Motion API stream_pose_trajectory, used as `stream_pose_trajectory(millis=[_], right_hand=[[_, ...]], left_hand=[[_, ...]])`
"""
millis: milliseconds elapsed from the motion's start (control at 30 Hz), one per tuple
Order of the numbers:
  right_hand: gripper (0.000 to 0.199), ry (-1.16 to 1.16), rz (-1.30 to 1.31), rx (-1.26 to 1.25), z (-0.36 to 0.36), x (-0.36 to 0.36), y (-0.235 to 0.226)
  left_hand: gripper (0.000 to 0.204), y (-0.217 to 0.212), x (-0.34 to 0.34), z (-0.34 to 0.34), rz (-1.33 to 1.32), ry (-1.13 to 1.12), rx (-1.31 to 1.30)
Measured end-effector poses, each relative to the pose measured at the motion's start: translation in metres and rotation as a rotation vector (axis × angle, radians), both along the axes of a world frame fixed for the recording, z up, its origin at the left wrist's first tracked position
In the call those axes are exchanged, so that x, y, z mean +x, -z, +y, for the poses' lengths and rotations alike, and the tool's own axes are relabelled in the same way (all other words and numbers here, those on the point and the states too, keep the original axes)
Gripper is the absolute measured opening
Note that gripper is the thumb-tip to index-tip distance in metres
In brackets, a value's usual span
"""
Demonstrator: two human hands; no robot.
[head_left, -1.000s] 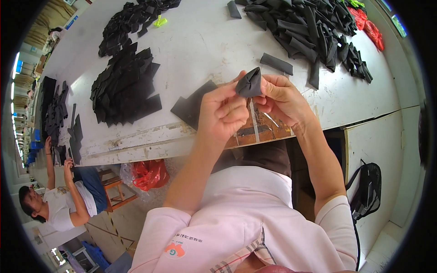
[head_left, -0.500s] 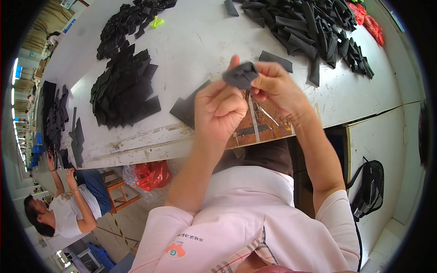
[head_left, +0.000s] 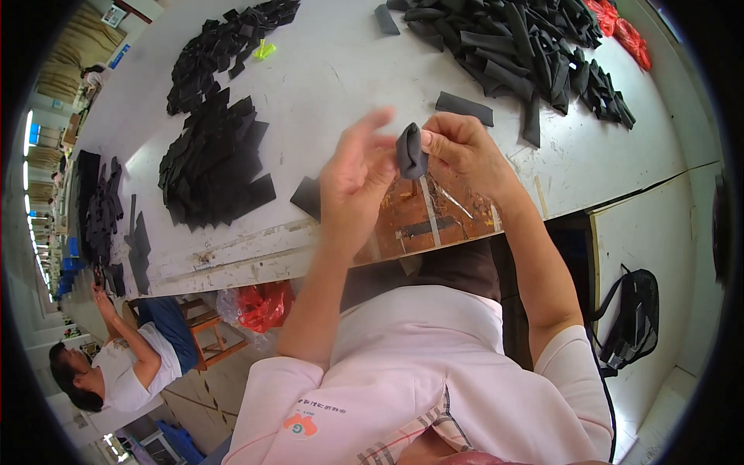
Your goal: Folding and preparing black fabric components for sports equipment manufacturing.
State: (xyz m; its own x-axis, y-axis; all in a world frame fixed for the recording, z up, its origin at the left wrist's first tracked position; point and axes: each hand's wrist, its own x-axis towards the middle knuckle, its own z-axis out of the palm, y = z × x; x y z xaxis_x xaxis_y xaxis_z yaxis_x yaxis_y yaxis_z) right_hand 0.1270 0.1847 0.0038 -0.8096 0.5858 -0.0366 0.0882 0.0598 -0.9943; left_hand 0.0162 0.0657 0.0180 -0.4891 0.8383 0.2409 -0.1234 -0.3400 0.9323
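We've got the big white counter with 2 heaps on it: black fabric pieces to our left, rolled black strips far right. Up in front of us, above the near edge, our right hand pinches a small folded black piece, long axis upright. Our left hand is released, fingers spread, just left of it, fingertips about touching.

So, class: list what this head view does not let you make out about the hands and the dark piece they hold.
- Dark piece: its folded inner side, hidden by the right hand.
- Left hand: blurred; whether its fingertips touch the piece is unclear.
- Flat piece on the table: partly hidden behind the left hand.
- Red bits: too small and cut by the rim.
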Motion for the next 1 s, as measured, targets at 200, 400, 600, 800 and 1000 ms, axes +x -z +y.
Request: stream_pose_trajectory(millis=[200, 400, 600, 800, 1000], right_hand=[[0.037, 0.156, 0.175, 0.619, -0.022, 0.011, -0.032], [0.026, -0.064, -0.202, 1.179, -0.023, 0.003, -0.026], [0.016, 0.106, 0.036, 0.905, -0.023, 0.007, -0.001], [0.008, 0.022, 0.214, 0.583, -0.026, 0.008, 0.019], [0.01, -0.016, 0.125, 0.662, -0.017, 0.011, 0.019]], left_hand=[[0.013, -0.004, 0.002, 0.0, 0.139, -0.091, 0.226], [0.009, 0.033, 0.003, -0.012, -0.089, -0.133, 0.281], [0.011, -0.008, -0.004, 0.011, -0.375, 0.189, 0.083], [0.011, -0.001, 0.003, 0.021, -0.031, 0.162, -0.089], [0.012, -0.016, 0.001, 0.017, 0.302, 0.139, -0.168]])
